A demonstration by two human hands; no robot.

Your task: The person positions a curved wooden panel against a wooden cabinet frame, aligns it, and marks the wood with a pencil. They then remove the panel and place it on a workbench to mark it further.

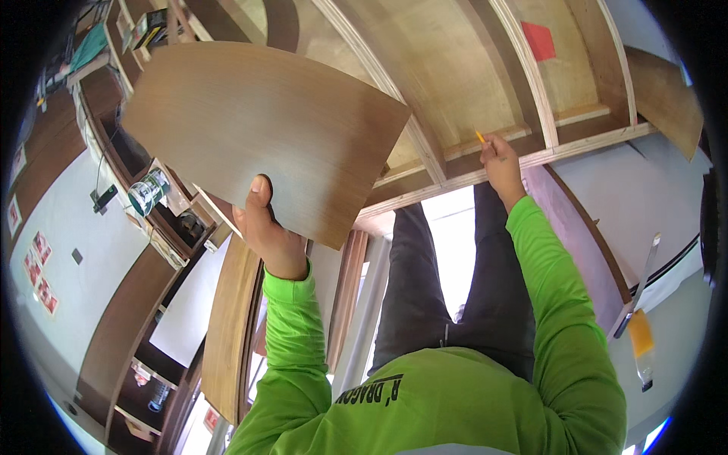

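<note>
A brown wood-grain panel with a curved far edge is gripped at its near edge by my left hand, thumb on top and the other fingers mostly hidden beneath. It is held up to the left, overlapping part of a large wooden frame. Between the fingertips of my right hand is a short yellow pencil, tip pointing away from me. That hand is at the near rail of the frame, whose ribs divide it into bays backed with pale plywood.
A red patch shows in one bay. Beyond the frame's right end leans a brown board. At left, a glass jar sits by cluttered wooden shelving. A tall wood-grain board stands near my left arm.
</note>
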